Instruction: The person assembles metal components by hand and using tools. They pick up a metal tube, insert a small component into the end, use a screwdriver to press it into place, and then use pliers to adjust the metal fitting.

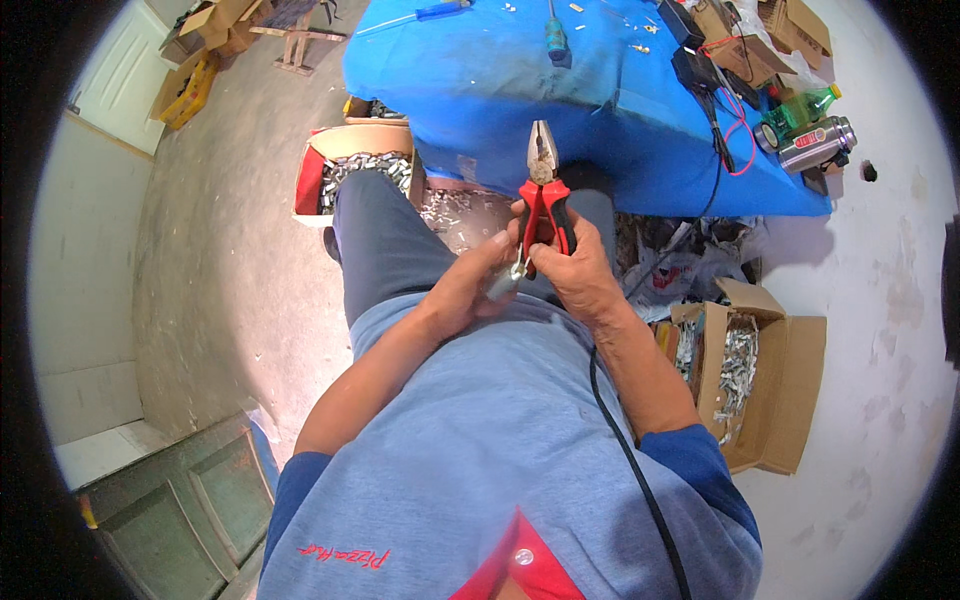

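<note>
**Pliers work over the lap, mid-batch**

Right hand (580, 275) gripping red-handled pliers (545, 195), jaws pointing far. Left hand (470, 290) fingers pinching small metal part (505, 283) at the handles. Part-filled boxes right (745, 385) and far left (355, 175); blue bench (600, 90) beyond. Plenty left, probably.

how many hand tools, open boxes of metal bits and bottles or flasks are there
pliers: 1
screwdrivers: 2
open boxes of metal bits: 2
green bottle: 1
steel flask: 1
total: 7
</note>
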{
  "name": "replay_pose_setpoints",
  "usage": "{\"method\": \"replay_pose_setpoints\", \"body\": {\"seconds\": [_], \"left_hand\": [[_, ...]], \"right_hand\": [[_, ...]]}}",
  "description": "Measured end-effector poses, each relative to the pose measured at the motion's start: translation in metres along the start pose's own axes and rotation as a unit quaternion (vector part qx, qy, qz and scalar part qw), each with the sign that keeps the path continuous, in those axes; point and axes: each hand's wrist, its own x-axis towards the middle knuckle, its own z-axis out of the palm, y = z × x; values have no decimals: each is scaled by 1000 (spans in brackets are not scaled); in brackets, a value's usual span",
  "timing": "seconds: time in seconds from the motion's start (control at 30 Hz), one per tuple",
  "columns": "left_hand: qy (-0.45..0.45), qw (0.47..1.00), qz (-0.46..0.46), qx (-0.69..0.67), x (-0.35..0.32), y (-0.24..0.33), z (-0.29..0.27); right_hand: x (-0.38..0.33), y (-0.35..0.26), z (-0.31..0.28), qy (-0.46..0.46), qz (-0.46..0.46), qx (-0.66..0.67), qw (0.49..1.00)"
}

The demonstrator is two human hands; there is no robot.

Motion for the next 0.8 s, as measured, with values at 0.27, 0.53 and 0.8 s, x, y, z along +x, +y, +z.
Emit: {"method": "replay_pose_setpoints", "body": {"seconds": [0.27,0.53,0.8], "left_hand": [[-113,987,-23,115,-5,-4,-21],[-80,983,-2,164,-12,-1,-18],[55,939,122,317,-9,-13,-16]], "right_hand": [[-3,7,-4,11,38,36,999],[-1,3,-7,49,52,49,996],[-53,-19,-36,-26,178,-224,958]]}}
